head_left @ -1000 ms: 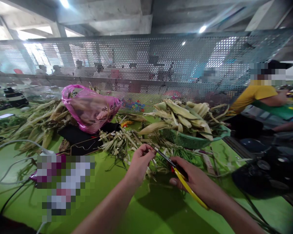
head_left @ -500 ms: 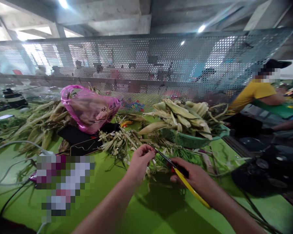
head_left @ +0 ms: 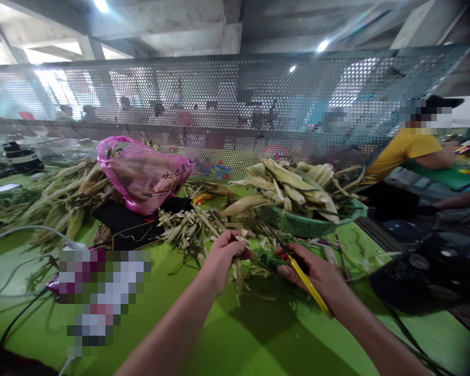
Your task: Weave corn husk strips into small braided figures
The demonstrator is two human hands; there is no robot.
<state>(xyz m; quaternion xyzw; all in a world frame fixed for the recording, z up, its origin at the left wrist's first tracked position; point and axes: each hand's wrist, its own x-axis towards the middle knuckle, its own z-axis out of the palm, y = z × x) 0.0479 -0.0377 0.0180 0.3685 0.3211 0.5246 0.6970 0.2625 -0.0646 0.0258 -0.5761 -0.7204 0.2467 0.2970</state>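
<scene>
My left hand (head_left: pixel 224 260) is closed, its thumb and fingers pinching a small pale piece of corn husk (head_left: pixel 243 237). Beside it my right hand (head_left: pixel 317 269) is wrapped around a yellow-handled tool (head_left: pixel 306 282) with a long, thin, dark front end and a red part near the fingers. The tool's tip points up and left, apart from my left fingertips; its exact kind is unclear. Beneath and beyond both hands lie loose husk scraps (head_left: pixel 191 230) and green strands (head_left: pixel 268 258).
A green basket (head_left: pixel 309 223) heaped with corn husks stands at the back right. At the back left are a pink plastic bag (head_left: pixel 141 172) and a husk pile (head_left: pixel 76 190). White cables (head_left: pixel 31 230) cross the left side. A person in yellow (head_left: pixel 409 143) sits at right.
The tool's tip has moved away from my left fingertips, to the right. The pale husk piece now shows in my left fingers, which have turned slightly.
</scene>
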